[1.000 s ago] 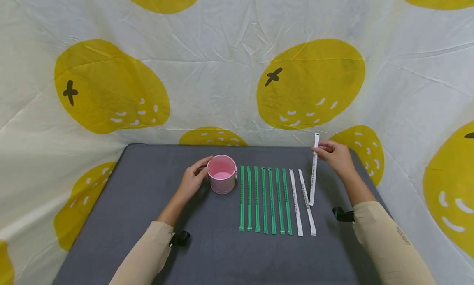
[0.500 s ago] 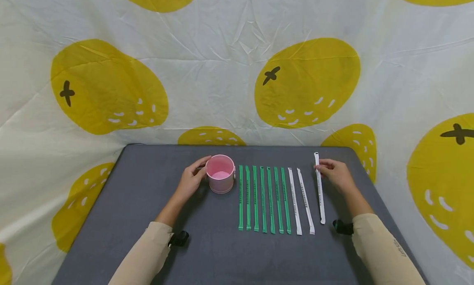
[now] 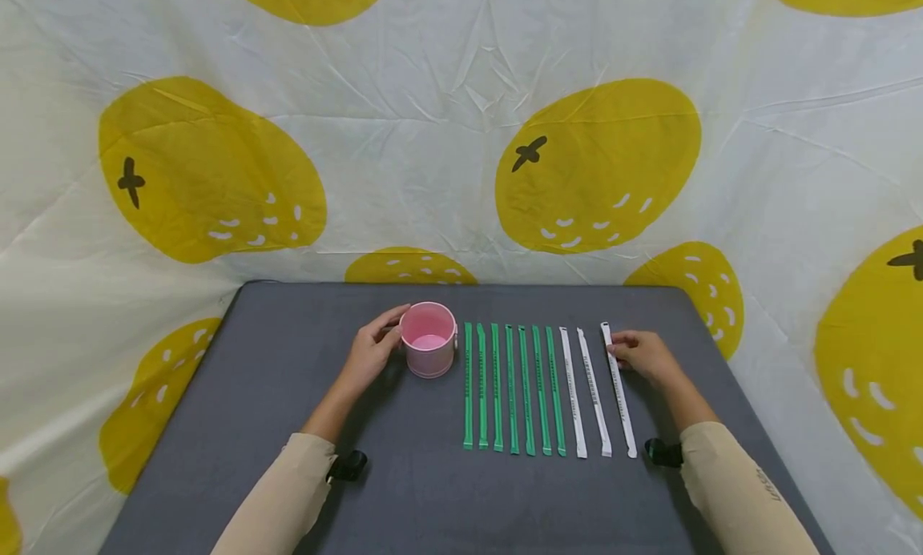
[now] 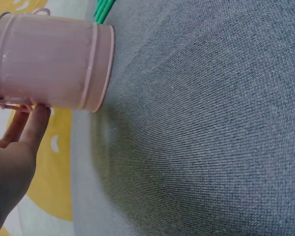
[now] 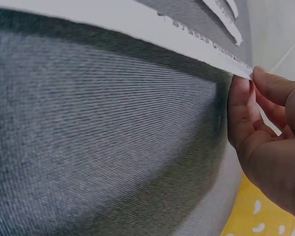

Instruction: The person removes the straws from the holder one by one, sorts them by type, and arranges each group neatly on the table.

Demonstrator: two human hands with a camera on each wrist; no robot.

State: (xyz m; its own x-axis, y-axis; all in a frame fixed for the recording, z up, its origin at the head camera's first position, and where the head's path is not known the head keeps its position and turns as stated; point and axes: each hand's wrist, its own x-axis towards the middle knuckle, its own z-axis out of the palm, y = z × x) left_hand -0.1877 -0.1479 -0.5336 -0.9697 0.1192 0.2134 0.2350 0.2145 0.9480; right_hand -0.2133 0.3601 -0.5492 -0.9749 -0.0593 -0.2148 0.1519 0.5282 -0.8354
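My left hand (image 3: 375, 347) holds a small pink pail (image 3: 430, 361) from its left side, thumb and fingers at the handle fitting, as the left wrist view shows. The pail stands upright on the table. With thumb and fingertips my right hand (image 3: 645, 355) pinches the upper part of a white paper-wrapped straw (image 3: 622, 403). This straw lies low along the table, at the right end of a row; in the right wrist view its wrapper (image 5: 137, 24) carries dark print. Two more white wrapped straws (image 3: 574, 395) lie to its left, then several green wrapped straws (image 3: 512, 391).
A dark grey cloth-covered table (image 3: 461, 499) bears everything. Behind it hangs a white sheet (image 3: 404, 178) with large yellow fruit prints. Black wrist cameras (image 3: 349, 465) are strapped at both sleeves.
My right hand has brought the white straw down and towards me, from raised and overlapping its neighbour to lying apart at the row's right end. The left hand stays on the pail.
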